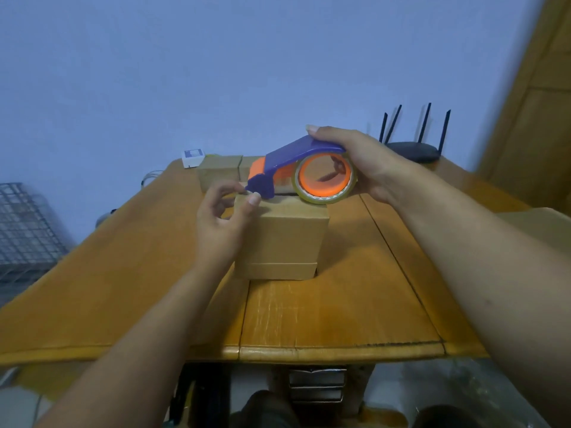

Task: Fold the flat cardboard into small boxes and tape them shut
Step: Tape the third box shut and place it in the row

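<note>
A small brown cardboard box (287, 242) stands folded on the wooden table (324, 319), near its middle. My right hand (355, 162) grips a blue and orange tape dispenser (302, 171) with a clear tape roll, held over the box's top. The dispenser's front end sits at the box's top left edge. My left hand (222, 217) is at that same corner, thumb and forefinger pinched at the tape end by the dispenser's nose, palm against the box's left side. Two more folded boxes (221, 173) stand behind.
A black router (414, 149) with several antennas sits at the back right of the table. A small white box (193, 157) lies at the back left. A wire basket (24, 223) stands off the table's left. A flat cardboard sheet (537, 223) shows at the right edge.
</note>
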